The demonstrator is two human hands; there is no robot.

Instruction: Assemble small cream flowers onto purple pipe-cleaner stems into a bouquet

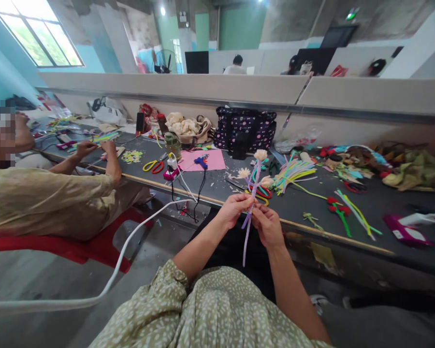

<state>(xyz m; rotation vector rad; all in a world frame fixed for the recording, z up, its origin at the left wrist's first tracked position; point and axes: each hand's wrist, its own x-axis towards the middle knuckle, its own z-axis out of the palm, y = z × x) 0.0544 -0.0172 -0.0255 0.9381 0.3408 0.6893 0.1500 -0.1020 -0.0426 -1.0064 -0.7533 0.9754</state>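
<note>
Between my two hands is an upright pipe-cleaner flower [254,186] with a pale purple stem and several cream blooms at its top. My left hand [235,210] pinches the stem just below the lower blooms. From the other side, my right hand [268,224] closes its fingers on the stem slightly lower down. The tail of the stem hangs below both hands, in front of my lap. Behind the flower, scissors with red and yellow handles [263,193] lie on the dark table, partly hidden by the blooms.
A bundle of coloured pipe cleaners [295,173] lies right of the flower. A blue glue gun [202,162] rests on pink paper [217,159]. A dark patterned bag [246,128] stands behind. A white cable [130,241] hangs across at left, where a co-worker [58,198] sits.
</note>
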